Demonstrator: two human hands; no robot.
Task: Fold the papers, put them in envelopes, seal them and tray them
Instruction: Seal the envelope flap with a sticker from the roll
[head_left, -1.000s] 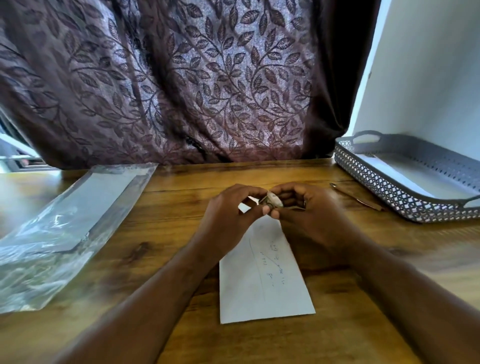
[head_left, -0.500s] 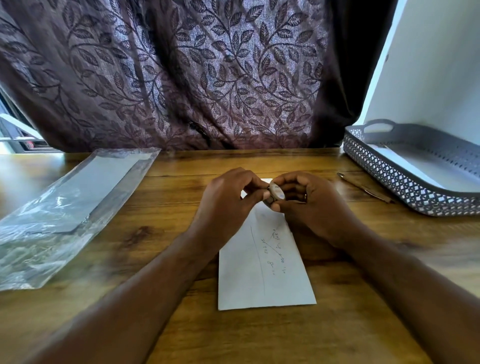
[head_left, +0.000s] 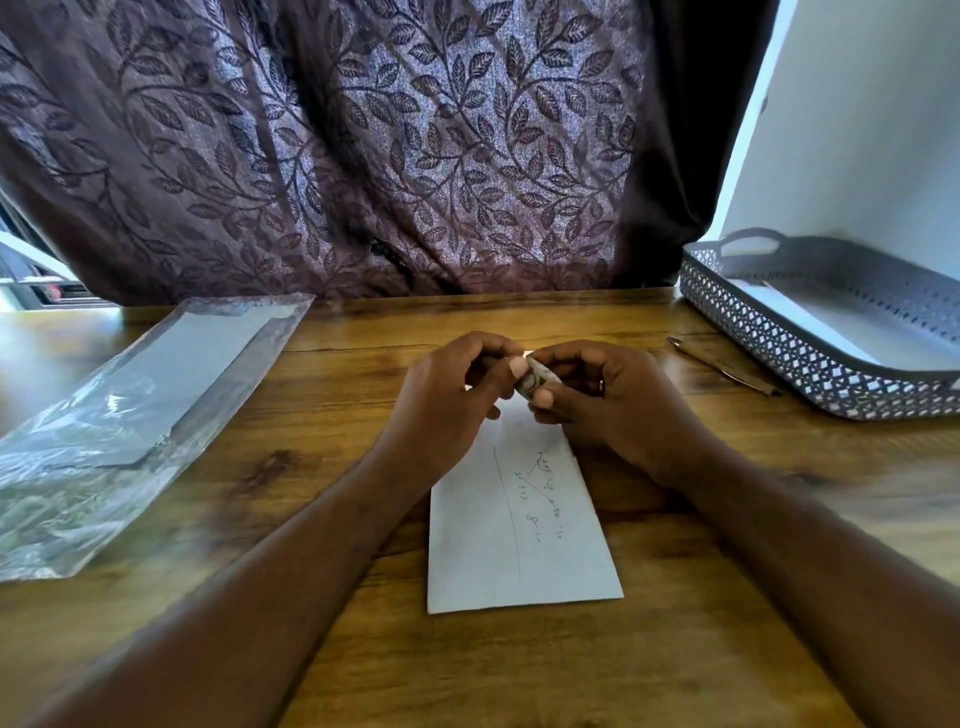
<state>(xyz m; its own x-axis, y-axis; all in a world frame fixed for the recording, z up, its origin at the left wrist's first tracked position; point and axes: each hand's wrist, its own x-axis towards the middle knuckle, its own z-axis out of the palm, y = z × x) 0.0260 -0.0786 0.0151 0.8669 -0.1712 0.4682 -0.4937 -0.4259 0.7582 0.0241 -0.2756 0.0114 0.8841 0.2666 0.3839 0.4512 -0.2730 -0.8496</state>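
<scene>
A white envelope (head_left: 519, 545) with some handwriting lies flat on the wooden table (head_left: 675, 649), straight in front of me. Above its far end both hands meet. My left hand (head_left: 447, 400) and my right hand (head_left: 613, 400) each pinch a small pale roll-like object (head_left: 537, 379) between thumb and fingertips. I cannot tell what this small object is. The hands hide the envelope's far end. A grey perforated tray (head_left: 810, 364) stands at the right, with a white sheet or envelope lying inside it.
A thin pen (head_left: 722, 366) lies on the table between my right hand and the tray. A clear plastic sleeve (head_left: 130, 415) holding flat white sheets lies at the left. A leaf-patterned curtain (head_left: 363, 156) hangs behind the table's far edge.
Both hands stay together over the envelope's far end and keep working the small object, which has turned slightly. The envelope has not moved; my view has shifted a little.
</scene>
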